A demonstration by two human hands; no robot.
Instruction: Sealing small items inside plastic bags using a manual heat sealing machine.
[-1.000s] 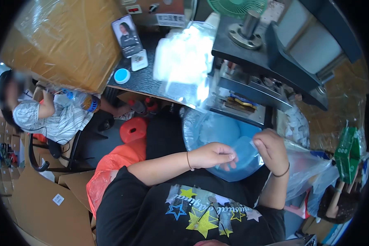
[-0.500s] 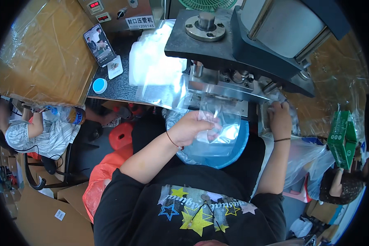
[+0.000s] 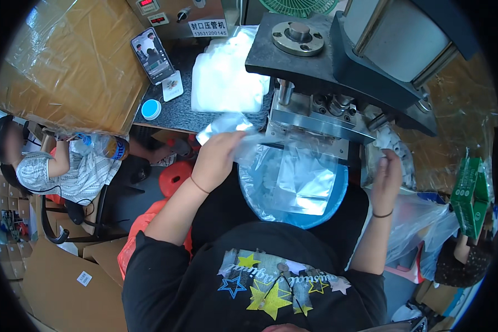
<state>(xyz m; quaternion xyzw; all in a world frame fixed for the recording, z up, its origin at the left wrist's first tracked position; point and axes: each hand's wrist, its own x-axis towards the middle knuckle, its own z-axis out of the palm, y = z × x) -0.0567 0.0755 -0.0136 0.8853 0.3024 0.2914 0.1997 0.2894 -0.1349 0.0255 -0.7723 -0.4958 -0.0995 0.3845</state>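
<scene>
My left hand [image 3: 220, 154] is closed on a clear plastic bag [image 3: 243, 145], partly smeared by motion, at the table's front edge. Another clear bag [image 3: 307, 180] lies over the blue tub [image 3: 340, 191] in front of my body, just below the press [image 3: 321, 119]. On the right, my right hand [image 3: 388, 180] is raised beside a bin of small whitish parts [image 3: 401, 157]. Its fingers are bent together, and whatever they hold is too small and blurred to make out. A stack of clear bags [image 3: 227, 83] lies on the table left of the press.
A propped phone [image 3: 152, 55] and a round blue-topped tub [image 3: 150, 109] stand on the table's left. Big taped cartons [image 3: 77, 72] flank it. A green box [image 3: 470, 196] is at far right. One person [image 3: 66, 166] sits at left; another person's arm [image 3: 463, 249] shows at right.
My left hand has moved left from the press front to the table edge, a bag in its fingers. The bag it held there lies over the tub. My right hand has drawn back from the bin.
</scene>
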